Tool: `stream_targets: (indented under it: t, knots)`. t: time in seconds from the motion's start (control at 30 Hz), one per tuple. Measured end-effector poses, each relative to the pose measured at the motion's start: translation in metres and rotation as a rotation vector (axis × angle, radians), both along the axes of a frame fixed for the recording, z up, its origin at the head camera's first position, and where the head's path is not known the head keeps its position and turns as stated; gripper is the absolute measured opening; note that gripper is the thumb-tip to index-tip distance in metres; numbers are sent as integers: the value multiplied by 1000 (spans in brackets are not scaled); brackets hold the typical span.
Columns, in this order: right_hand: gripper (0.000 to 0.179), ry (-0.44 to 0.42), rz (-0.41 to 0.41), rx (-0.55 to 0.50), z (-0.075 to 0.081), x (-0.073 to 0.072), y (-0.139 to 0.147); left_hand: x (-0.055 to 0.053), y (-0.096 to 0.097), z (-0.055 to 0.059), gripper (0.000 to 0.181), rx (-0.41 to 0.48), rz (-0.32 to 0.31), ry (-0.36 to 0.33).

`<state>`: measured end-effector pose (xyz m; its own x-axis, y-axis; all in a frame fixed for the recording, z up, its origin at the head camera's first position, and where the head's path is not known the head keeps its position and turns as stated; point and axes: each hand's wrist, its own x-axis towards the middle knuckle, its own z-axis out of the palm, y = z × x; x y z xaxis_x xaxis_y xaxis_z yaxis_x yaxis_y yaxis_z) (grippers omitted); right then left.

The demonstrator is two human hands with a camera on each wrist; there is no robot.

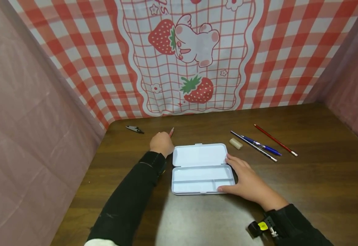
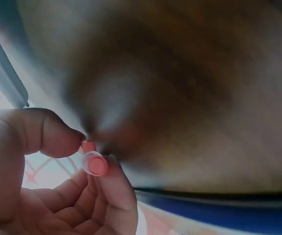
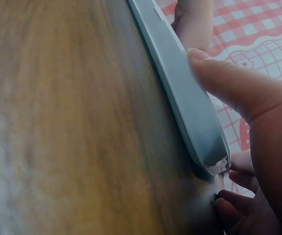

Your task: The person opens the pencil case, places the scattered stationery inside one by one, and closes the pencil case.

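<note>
left hand [image 1: 162,144] pinches a pencil [image 1: 171,132], probably — right hand [image 1: 246,180] grips case [image 1: 200,155]

Cloth [image 1: 289,51]: red letters [image 1: 163,7] near top edge, turned over, partly cut off; unreadable.
Blue pen [image 1: 273,150]: print, if any, too small to tell.
White case [image 1: 200,155]: nothing legible on visible faces.

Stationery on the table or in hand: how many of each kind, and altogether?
Open white case: 1
Eraser: 1
Pencils: 2
Blue pen: 1
Compass-like tool: 1
Pinkish stick in left hand, type unclear: 1
Total: 7
</note>
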<state>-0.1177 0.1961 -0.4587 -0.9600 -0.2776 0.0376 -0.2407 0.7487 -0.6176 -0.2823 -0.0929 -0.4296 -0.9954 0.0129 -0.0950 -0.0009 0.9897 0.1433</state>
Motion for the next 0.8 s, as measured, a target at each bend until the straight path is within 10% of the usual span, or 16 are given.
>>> stream_targets:
  t: [0.47,0.8]
  knots:
    - [110,-11,0,-1,0,1,-3,-3,-4,1,21,-53,-59,52]
    - [111,0,3,2,1,-1,-2,16,-7,39,16,156,-89,120]
